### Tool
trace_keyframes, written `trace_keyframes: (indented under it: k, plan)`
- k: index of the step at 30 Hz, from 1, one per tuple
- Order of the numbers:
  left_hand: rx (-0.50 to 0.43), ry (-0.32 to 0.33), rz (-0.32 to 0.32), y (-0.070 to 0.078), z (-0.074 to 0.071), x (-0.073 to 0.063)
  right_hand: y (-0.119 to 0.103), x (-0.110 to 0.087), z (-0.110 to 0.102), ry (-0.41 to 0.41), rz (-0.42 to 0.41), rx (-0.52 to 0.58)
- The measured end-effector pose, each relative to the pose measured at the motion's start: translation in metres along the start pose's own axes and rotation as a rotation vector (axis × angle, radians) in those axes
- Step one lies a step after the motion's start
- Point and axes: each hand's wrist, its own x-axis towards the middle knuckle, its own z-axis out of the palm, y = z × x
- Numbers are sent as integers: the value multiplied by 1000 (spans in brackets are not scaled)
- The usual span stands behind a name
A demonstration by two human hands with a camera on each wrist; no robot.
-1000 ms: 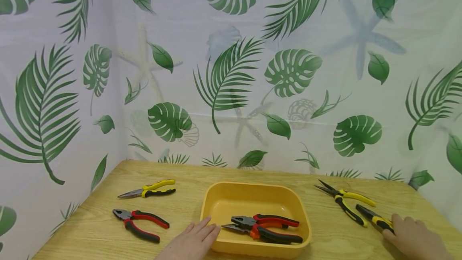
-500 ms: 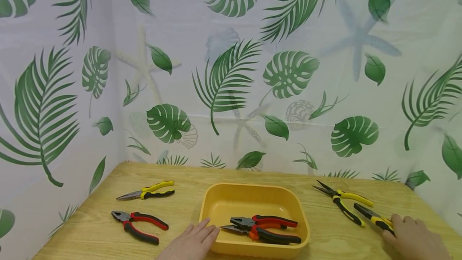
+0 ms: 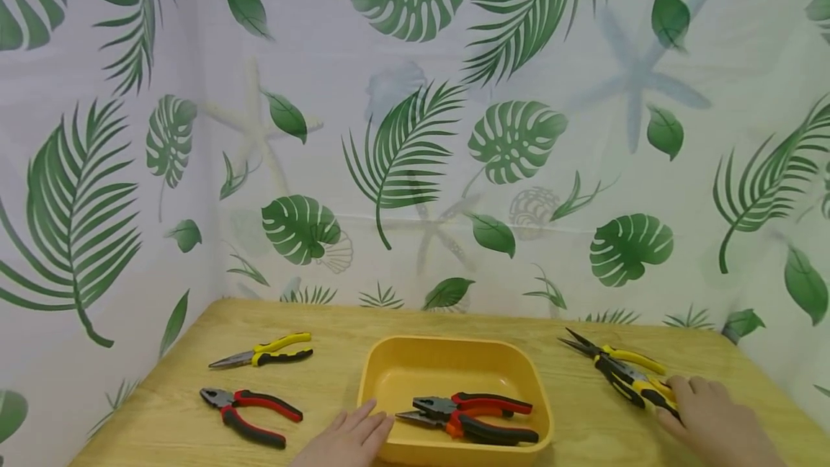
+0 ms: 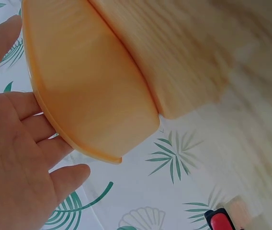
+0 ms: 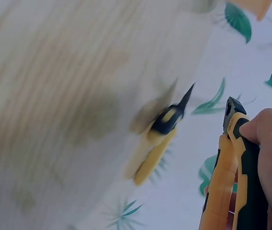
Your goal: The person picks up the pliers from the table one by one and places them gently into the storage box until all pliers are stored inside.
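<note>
My right hand (image 3: 713,416) grips yellow-and-black pliers (image 3: 648,388) by the handles. Their blunt jaws show in the right wrist view, thumb along one handle. In the head view they overlap yellow-and-black long-nose pliers (image 3: 635,359) lying on the table. My left hand (image 3: 353,438) rests at the left front rim of a yellow plastic box (image 3: 454,343), fingers nearly straight. In the left wrist view, several fingertips are hidden behind the box rim (image 4: 45,112). Inside the box lie red-and-black pliers (image 3: 493,401) and a pointed-nose pair (image 3: 421,419) partly hidden by them.
Left of the box, yellow-and-black long-nose pliers (image 3: 266,352) and red-and-black pliers (image 3: 249,413) with spread handles lie on the wooden table (image 3: 337,366). A leaf-patterned cloth (image 3: 415,164) hangs behind the table and along its left side.
My right hand has brought its pliers leftward, from beside the long-nose pliers to overlapping them. The left hand stays at the box rim. The head view has tilted slightly up.
</note>
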Motion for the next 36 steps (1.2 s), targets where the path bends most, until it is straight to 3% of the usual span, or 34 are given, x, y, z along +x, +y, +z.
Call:
trace_keyframes:
  k: [5,14,20,30,36]
  plan:
    - [24,34,11,2,2,-3,-23,-3,-13,57,-62,-14]
    - [-15,-10,-36,4,-1,1,-69,-1,-29,226,-184,10]
    - [-20,16,-38,2,3,1,-100,7,-37,324,-262,59]
    - [-75,27,-47,-1,3,-4,-146,23,-41,415,-376,61]
    - [-72,17,-39,3,2,-2,-165,27,-42,424,-455,51]
